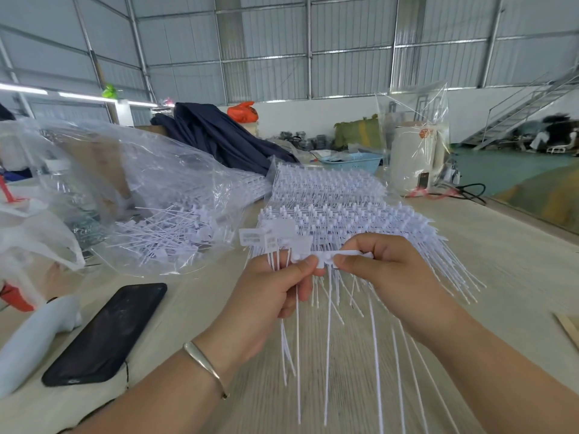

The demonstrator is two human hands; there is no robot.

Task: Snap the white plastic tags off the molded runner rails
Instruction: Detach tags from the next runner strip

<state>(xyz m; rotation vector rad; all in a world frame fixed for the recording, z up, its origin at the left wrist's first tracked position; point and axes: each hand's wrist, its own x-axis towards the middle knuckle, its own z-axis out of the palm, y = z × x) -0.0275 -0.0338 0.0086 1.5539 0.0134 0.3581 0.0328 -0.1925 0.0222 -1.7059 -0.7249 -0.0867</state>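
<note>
Above the table (470, 245), left hand (266, 286) and right hand (388, 270) pinch the runner rail (341, 255) between them.

White tags (275, 238), black phone (106, 335), blue basket (354, 162).

A black phone (106, 335) lies face up on the pale wooden table (501, 245), just beside a white handle-shaped object (34, 336) at the left edge. Farther back sit dark blue cloth (219, 133), an orange bag (242, 111), a light blue basket (354, 162) and a white appliance (413, 158) wrapped in clear film. A metal staircase (526, 104) rises at right.
</note>
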